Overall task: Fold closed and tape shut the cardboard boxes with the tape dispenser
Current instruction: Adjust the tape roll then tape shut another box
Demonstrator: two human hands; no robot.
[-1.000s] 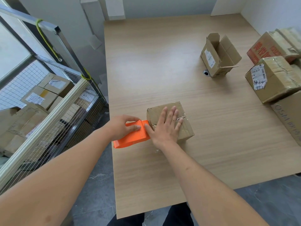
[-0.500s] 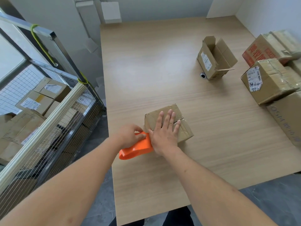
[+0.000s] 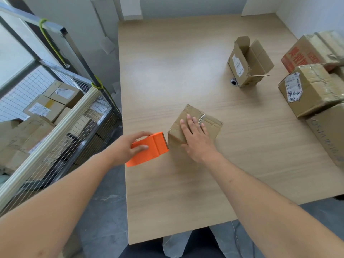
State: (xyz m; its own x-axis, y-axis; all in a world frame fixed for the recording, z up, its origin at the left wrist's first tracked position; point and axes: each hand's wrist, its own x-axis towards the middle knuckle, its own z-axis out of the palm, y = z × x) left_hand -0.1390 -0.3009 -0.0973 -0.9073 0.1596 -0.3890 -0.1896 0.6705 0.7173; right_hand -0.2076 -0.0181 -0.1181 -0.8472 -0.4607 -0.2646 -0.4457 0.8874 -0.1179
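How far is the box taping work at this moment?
Done: the small box is folded closed, with tape at its seam. In hand: the right hand presses its top while the left hand holds the orange tape dispenser at its near side. Left: the open box farther back is unfolded and untaped.

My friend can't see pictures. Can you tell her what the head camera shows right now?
A person's right hand presses flat on a small closed cardboard box on a wooden table, while the left hand holds an orange tape dispenser against the box's near side. An open box stands farther back, and more boxes sit at the right.
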